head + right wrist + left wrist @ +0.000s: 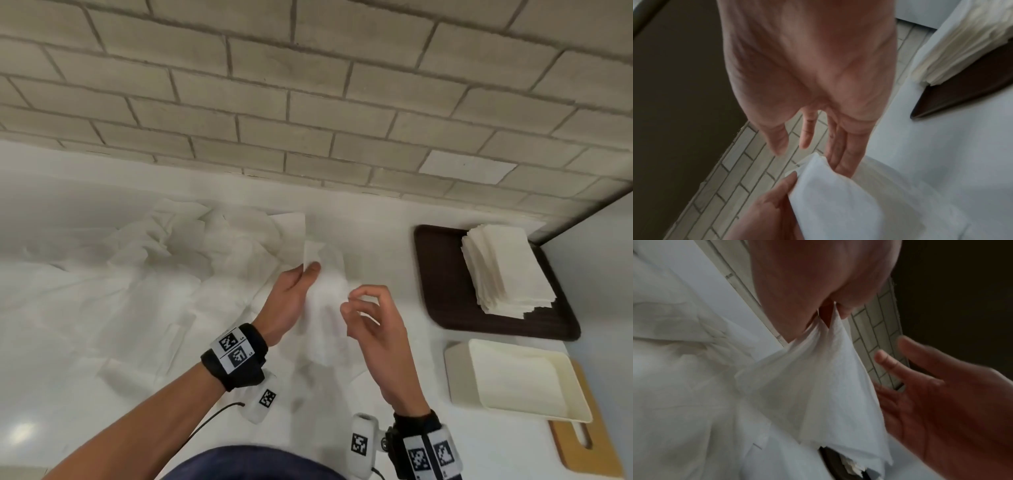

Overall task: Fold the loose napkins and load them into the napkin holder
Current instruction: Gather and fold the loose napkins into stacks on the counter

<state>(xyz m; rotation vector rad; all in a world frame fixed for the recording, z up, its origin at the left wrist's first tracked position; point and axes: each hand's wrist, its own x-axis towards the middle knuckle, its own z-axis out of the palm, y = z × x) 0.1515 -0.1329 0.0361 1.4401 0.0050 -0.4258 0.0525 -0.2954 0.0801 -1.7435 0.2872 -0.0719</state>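
- The napkin (323, 301) hung in the air above the white counter (68, 394), pinched at its top edge between the thumb and fingers of the left hand (291, 301).
- In the left wrist view the paper (813, 386) fanned down from that pinch, loose and creased, its lower corner free.
- The right hand (373, 325) hovered just beside the napkin, fingers loosely spread and holding nothing; in the right wrist view its fingertips (844, 160) were at the napkin's edge (838, 203), but whether they touched it I could not tell.
- Both wrists wore black bands with square printed markers.
- Left of the held napkin, a heap of loose napkins (191, 246) lay crumpled across the counter, with more flat sheets spread nearer the person.
- Right of the held napkin, well apart from it, a dark brown tray (442, 291) sat against the tiled wall (308, 102).
- A neat stack of folded napkins (503, 270) stood on that tray, toward its far right side.
- Nearer the person than the tray was a shallow cream box (459, 373), open at the top.
- The cream box rested partly on a wooden board (582, 455) with a slot handle.
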